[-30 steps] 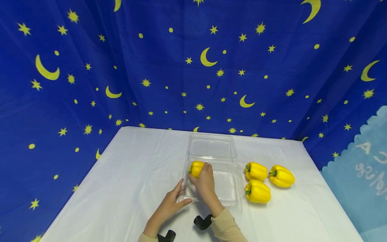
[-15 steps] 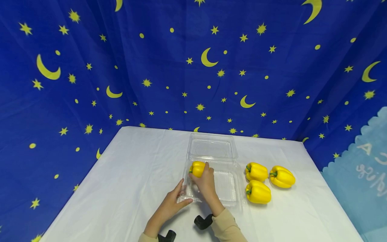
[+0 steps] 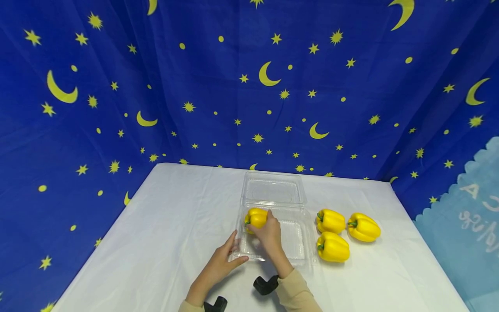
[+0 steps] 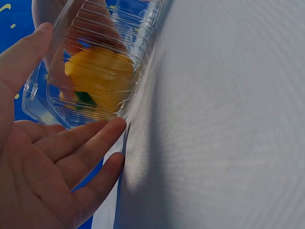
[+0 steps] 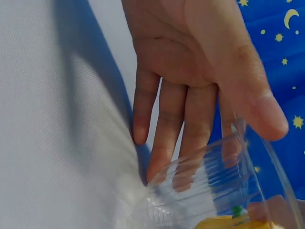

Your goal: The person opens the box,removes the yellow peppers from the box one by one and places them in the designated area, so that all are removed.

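A yellow bell pepper (image 3: 255, 218) lies in the left back part of a clear plastic clamshell container (image 3: 294, 245), whose lid (image 3: 273, 189) is folded open to the back. My right hand (image 3: 271, 234) grips it from the right with thumb and fingers, hiding part of it. My left hand (image 3: 219, 262) stays at the container's front left corner. In the left wrist view its fairly straight fingers (image 4: 97, 131) touch the container wall, thumb apart. The right wrist view also shows my left hand (image 5: 183, 81), with the pepper (image 5: 224, 223) at the lower edge.
Three more yellow bell peppers (image 3: 330, 221) (image 3: 363, 227) (image 3: 333, 247) lie on the white-covered table (image 3: 187, 208) right of the container. A blue star-patterned curtain (image 3: 218, 86) hangs behind, with a light blue cloth (image 3: 464, 242) at the right. Black angular pieces (image 3: 266, 285) sit by both wrists.
My right hand has shifted slightly to the right, and the bell pepper in it has come along a little. The left hand and the other peppers stay put.
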`<state>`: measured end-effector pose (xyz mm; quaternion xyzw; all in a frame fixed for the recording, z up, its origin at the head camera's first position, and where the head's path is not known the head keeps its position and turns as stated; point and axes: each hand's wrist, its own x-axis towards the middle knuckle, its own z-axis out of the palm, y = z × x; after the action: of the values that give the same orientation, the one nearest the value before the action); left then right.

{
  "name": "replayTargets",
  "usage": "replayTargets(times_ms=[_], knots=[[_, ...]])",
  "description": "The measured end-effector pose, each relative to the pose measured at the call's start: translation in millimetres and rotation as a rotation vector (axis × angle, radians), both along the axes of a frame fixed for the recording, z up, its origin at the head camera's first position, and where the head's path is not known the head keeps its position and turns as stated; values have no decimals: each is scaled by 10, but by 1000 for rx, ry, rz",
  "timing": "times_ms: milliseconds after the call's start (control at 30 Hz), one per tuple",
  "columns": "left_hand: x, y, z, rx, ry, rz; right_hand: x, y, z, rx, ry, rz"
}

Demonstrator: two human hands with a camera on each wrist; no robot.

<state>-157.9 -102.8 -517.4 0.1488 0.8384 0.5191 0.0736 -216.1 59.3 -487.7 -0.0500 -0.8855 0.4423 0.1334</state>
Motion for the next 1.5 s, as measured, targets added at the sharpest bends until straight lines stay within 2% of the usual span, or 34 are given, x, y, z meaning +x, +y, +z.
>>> replayTargets(times_ms=[233, 467, 800, 1367, 1467, 1500], knots=[[-12, 6, -7, -3, 1, -6, 31, 60, 2, -25, -5, -30], [-6, 3, 3, -5, 1, -10, 97, 121, 38, 13, -4, -43], [-8, 2, -3, 0, 21, -6, 186, 221, 180, 31, 53, -55], [4, 7, 21, 32, -12, -7, 326, 441, 389, 46, 90, -50], [11, 11, 19, 35, 2, -7, 338, 496, 401, 41, 83, -57], [11, 13, 13, 14, 30, -10, 341, 515, 404, 40, 81, -59]])
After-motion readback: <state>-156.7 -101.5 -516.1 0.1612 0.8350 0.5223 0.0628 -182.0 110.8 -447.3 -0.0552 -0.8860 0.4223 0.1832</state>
